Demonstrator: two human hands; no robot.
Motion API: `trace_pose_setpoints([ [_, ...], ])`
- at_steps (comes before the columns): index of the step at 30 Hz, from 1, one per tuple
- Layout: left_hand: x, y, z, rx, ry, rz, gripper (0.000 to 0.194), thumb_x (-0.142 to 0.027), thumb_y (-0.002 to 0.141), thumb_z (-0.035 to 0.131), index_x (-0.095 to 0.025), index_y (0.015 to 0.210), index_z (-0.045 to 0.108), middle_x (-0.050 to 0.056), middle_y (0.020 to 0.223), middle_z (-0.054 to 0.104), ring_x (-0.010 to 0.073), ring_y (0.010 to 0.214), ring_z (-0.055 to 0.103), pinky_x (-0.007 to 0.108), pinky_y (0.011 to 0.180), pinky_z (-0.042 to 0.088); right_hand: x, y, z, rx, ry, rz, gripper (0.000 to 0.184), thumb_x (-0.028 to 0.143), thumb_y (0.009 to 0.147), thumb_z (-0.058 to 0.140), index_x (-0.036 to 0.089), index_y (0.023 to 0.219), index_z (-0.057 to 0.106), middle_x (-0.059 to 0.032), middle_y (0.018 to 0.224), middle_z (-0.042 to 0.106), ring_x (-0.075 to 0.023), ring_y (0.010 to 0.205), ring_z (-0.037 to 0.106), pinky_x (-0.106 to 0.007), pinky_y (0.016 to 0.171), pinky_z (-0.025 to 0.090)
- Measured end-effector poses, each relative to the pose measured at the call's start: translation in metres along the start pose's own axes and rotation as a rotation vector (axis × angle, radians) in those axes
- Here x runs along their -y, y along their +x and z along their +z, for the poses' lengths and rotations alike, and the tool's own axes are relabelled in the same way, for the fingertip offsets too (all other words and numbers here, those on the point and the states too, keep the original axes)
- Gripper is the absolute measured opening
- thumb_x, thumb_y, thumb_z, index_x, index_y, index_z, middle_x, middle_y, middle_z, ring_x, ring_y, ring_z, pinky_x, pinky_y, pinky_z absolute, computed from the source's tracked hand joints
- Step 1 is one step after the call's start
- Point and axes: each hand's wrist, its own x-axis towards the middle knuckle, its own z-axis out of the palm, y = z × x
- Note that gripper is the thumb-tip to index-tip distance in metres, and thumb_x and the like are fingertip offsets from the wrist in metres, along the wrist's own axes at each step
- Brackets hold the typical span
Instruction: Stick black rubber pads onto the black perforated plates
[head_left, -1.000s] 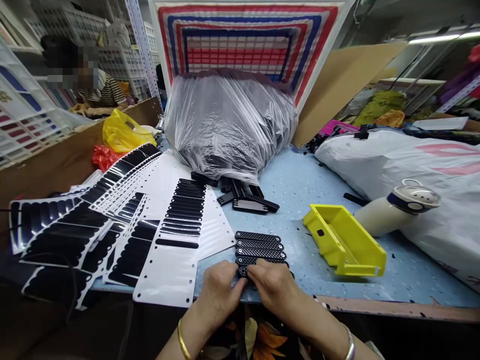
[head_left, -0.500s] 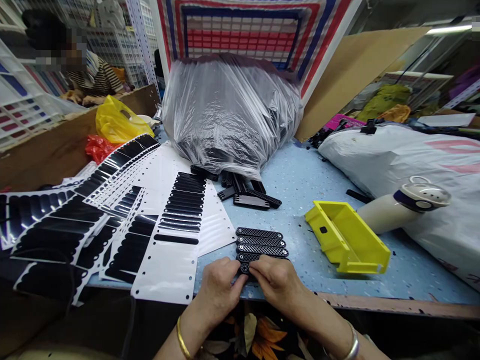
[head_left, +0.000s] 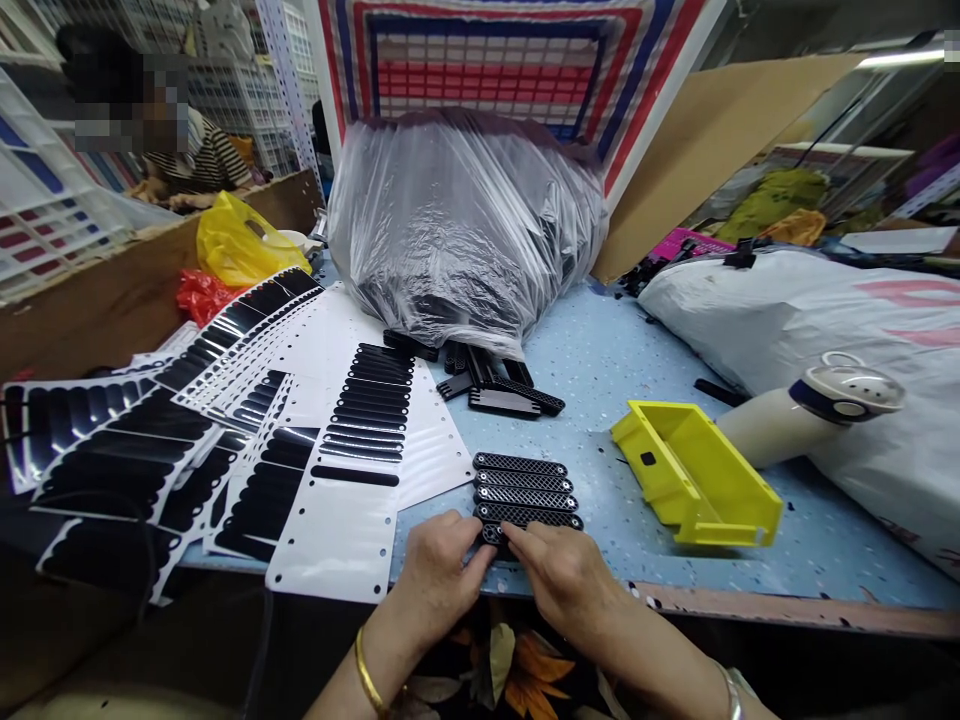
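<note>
Near the table's front edge, my left hand (head_left: 442, 565) is closed, thumb and fingers gripping the left end of a narrow black piece with a crosshatched face (head_left: 491, 534). My right hand (head_left: 559, 575) presses its fingertips on the same piece just right of that end and covers most of it. Directly beyond lie several similar crosshatched black pieces (head_left: 523, 490), laid side by side in a row. A white sheet with black strip stickers (head_left: 341, 540) lies left of my hands; one strip sits apart below the others.
A yellow bin (head_left: 697, 480) and a pale bottle (head_left: 795, 425) stand at right, beside a big white sack (head_left: 847, 320). More sticker sheets (head_left: 120, 450) overlap at left. Loose black pieces (head_left: 502, 392) spill from a clear plastic bag (head_left: 465, 220). A person (head_left: 195, 150) sits behind at left.
My right hand has slid slightly to the right and down along the black piece. My left hand keeps its grip almost in place. The view has shifted a little.
</note>
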Motion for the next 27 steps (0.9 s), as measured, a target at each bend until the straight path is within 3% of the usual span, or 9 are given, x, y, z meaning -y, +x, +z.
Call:
trace_pose_setpoints([
  [9,-0.0002,0.0007,0.001,0.004,0.009,-0.009,0.01,-0.013,0.079,0.061,-0.019,0.071,0.062,0.002,0.066,0.063,0.0166,0.06,0.058,0.027,0.055,0.038,0.005,-0.0049,0.0036,0.118,-0.129,-0.071,0.062,-0.003,0.074,0.04,0.011,0.133,0.052,-0.0085,0.082,0.064,-0.0205,0.071,0.058,-0.034,0.067,0.048],
  [16,-0.0005,0.0011,0.0007,0.004,-0.003,-0.015,0.01,-0.013,0.079,0.061,-0.019,0.071,0.063,0.002,0.066,0.063,0.0162,0.059,0.057,0.026,0.055,0.039,0.0076,-0.0018,0.0006,0.189,-0.155,-0.102,0.065,-0.001,0.071,0.041,0.007,0.135,0.049,-0.0113,0.087,0.064,-0.0234,0.076,0.059,-0.041,0.072,0.049],
  [27,-0.0032,0.0025,-0.0028,0.019,-0.008,-0.022,0.012,-0.012,0.079,0.06,-0.019,0.07,0.061,0.002,0.065,0.062,0.0163,0.06,0.057,0.026,0.055,0.038,0.0081,-0.005,0.0031,0.149,-0.075,-0.117,0.067,0.0,0.073,0.041,0.006,0.139,0.045,-0.0107,0.086,0.064,-0.0226,0.076,0.058,-0.04,0.072,0.049],
])
